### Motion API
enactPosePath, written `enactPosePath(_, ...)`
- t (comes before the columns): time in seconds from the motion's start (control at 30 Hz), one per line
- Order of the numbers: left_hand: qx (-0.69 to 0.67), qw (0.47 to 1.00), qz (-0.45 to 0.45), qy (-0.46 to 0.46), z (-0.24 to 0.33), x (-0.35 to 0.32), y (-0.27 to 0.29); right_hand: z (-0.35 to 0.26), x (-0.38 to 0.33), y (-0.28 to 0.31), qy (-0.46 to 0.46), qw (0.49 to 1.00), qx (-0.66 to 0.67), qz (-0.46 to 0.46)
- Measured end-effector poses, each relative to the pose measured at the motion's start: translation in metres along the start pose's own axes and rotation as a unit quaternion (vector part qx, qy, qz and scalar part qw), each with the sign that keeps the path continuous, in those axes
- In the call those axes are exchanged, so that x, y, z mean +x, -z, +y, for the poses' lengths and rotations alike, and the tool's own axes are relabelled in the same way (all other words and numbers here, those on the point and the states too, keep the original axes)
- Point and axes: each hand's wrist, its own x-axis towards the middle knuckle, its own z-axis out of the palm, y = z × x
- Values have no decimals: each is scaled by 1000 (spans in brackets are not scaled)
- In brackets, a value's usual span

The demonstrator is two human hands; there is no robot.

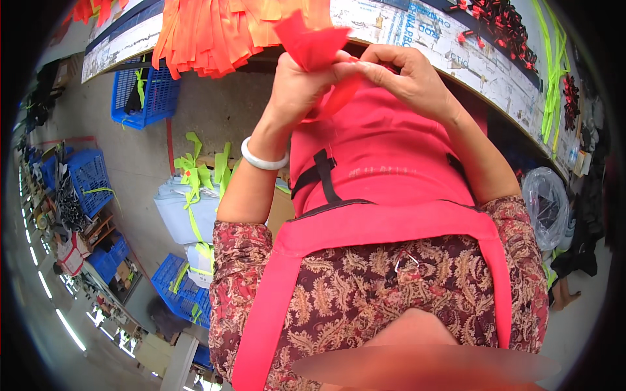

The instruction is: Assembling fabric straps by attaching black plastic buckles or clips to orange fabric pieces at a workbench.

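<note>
My left hand (297,85) is closed around a bright red fabric strip (312,47), held up at the near edge of the worktable. One folded end sticks up above the fingers, and more of the strip hangs below them in front of my red apron (391,159). My right hand (417,81) meets the left one, its thumb and forefinger pinched together at the strip's edge. What lies exactly between those fingertips is partly hidden. On my left wrist sits a pale bangle (264,156).
Orange fabric strips (215,36) hang over the edge of the worktable (365,16). Small black-and-red pieces (495,29) and neon yellow straps (553,78) lie to the right. Leftward are a blue crate (147,98) and stacked pale grey fabric (186,208); a clear plastic bag (546,202) is at right.
</note>
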Motion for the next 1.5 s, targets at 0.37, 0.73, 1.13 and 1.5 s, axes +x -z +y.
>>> enactPosePath(0.37, 116, 992, -43, -31, -6, -13, -12, 8, -15, -2, -18, 992, -124, -26)
enactPosePath(0.73, 324, 908, -22, -265, -30, -4, -21, 36, -22, -13, -191, 962, 194, -10)
enactPosePath(1.13, 22, 1000, -10, 5, -37, -1, -11, 47, -35, -4, -279, 845, 455, 12)
enactPosePath(1.5, 36, 998, -24, 37, -40, 0, -20, 60, -52, -17, -378, 776, 505, 0)
